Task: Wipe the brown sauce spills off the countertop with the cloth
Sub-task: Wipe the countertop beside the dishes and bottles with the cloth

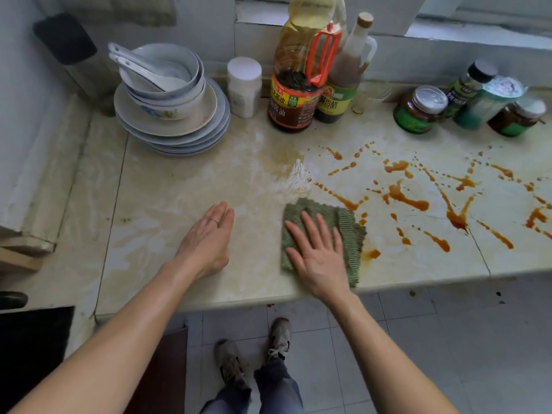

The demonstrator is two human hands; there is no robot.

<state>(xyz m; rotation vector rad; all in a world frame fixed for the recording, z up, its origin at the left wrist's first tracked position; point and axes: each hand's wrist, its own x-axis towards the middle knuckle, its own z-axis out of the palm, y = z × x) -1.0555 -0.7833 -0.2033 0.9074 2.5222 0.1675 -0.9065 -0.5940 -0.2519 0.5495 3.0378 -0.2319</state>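
A folded green ribbed cloth (349,231) lies on the pale marble countertop (167,186) near its front edge. My right hand (316,252) presses flat on the cloth, fingers spread. My left hand (209,240) rests flat on the bare countertop to the left of the cloth, fingers together, holding nothing. Brown sauce spills (406,198) streak and spot the counter to the right of the cloth; one blob (373,253) sits just off its right edge. A wet smeared patch (286,168) lies beyond the cloth.
A stack of plates and bowls with spoons (170,100) stands at the back left. A white container (244,85), a soy sauce jug (298,85) and a vinegar bottle (343,79) stand at the back. Several jars (421,109) line the back right. Tiled floor lies below the counter edge.
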